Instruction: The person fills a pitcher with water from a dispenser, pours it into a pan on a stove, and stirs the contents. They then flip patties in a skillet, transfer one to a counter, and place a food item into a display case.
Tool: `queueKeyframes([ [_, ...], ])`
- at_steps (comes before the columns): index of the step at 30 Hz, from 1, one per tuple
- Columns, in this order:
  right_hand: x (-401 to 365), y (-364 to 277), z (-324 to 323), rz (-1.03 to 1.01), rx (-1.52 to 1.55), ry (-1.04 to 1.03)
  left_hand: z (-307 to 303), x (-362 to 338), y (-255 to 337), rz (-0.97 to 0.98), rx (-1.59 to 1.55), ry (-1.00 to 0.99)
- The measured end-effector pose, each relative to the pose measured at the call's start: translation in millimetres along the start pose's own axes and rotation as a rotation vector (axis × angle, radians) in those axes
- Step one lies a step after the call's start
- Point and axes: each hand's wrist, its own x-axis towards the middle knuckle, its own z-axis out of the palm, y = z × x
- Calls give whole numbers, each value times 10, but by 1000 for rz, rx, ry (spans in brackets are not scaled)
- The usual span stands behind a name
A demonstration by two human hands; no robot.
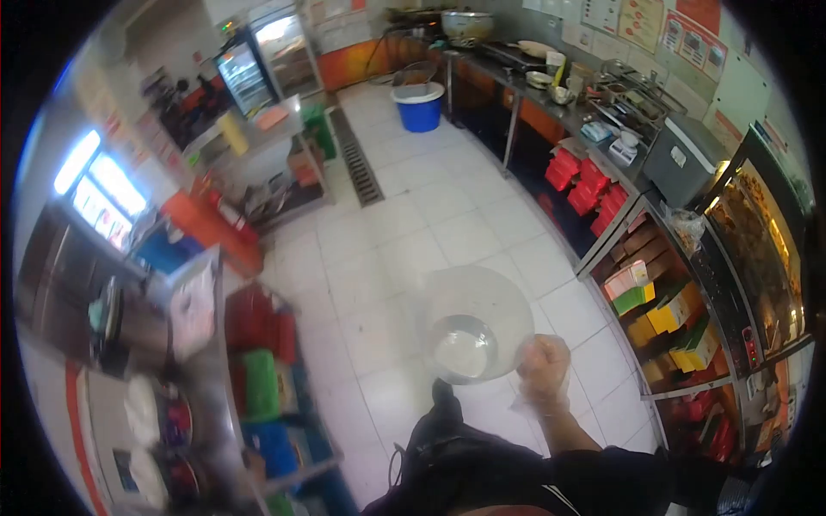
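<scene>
The right hand (544, 365) is clenched at the right edge of a translucent tub (495, 301), over white floor tiles (430, 232). A blue bucket (420, 117) stands far off.

The room is lit brightly, with white glare thrown from the window (101, 187) and a yellow glow from the glass cabinet (757, 249); things are smeared by blur, and the round edges are bent and blackened

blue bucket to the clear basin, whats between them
Only white floor tiles lie between the blue bucket and clear basin in the head view.
</scene>
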Motion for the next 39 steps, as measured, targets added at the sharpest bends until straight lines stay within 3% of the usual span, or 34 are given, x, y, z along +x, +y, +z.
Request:
queueKeyframes([
  [2, 840, -16, -22, 16, 8, 70, 964, 62, 451, -115, -35, -216],
  [4, 1672, 135, -55, -93, -81, 183, 1869, 192, 1148, -186, -134, -438],
  [6, 2510, 255, -106, -146, -108, 265, 2950, 599, 2112, -96, -268, -628],
  [8, 3378, 452, -73, -211, -128, 361, 4248, 1112, 3646, 210, -383, -743],
  [9, 3794, 519, -67, -166, -97, 393, 4938, 1443, 4515, 512, -367, -649],
  [10, 4167, 586, -46, -112, -74, 422, 4985, 986, 5835, 471, -369, -685],
  [11, 4538, 624, -53, -31, 71, 419, 5232, 818, 6638, 680, -454, -688],
  [13, 5418, 852, -54, -33, 53, 494, 5751, 623, 7783, 806, -383, -581],
  [16, 6802, 987, -150, -53, -6, 535, 6824, 765, 8386, 687, -467, -603],
  [17, 7275, 955, -219, -80, -78, 513, 7212, 824, 8359, 601, -479, -675],
  [19, 8155, 949, -368, -75, -138, 549, 7752, 661, 8156, 230, -537, -739],
  [20, 8602, 957, -436, -104, -197, 565, 8052, 614, 8066, -16, -406, -733],
  [21, 9028, 936, -497, -95, -218, 580, 8373, 752, 7773, -102, -406, -886],
  [24, 10430, 833, -577, -114, 27, 649, 9355, 695, 7627, -234, -87, -957],
  [25, 10894, 758, -542, -172, -47, 777, 9782, 673, 7749, -159, 73, -972],
  [26, 11357, 713, -553, -228, -126, 902, 10257, 648, 7894, 51, 326, -999],
  [28, 12211, 727, -793, -279, -290, 885, 11370, 643, 8358, 1032, 1111, -930],
  [29, 12664, 709, -883, -226, -363, 933, 11991, 538, 8716, 1307, 1218, -842],
  [31, 13612, 682, -1158, -165, -450, 978, 13329, 47, 9839, 1519, 1104, -769],
  [32, 14086, 744, -1340, -245, -582, 1025, 13742, -323, 10466, 996, 562, -1111],
  [33, 14493, 781, -1464, -324, -710, 1068, 14134, -716, 11119, 471, -48, -1263],
  [34, 14825, 631, -1478, -248, -767, 1001, 14271, -1384, 11994, 429, -147, -1265],
  [35, 15168, 492, -1495, -176, -817, 937, 14661, -1724, 12652, 705, 22, -1275],
  [36, 15601, 573, -1681, -172, -813, 950, 14716, -2280, 13308, 816, -79, -1248],
  [37, 16070, 705, -1981, -170, -970, 925, 15304, -2447, 13695, 1044, -183, -1293],
  [38, 16454, 810, -2186, -163, -1129, 893, 15319, -2918, 14298, 1202, -103, -1276],
  [39, 16717, 771, -2242, -154, -1140, 896, 15307, -3345, 14730, 1153, -190, -1380],
])
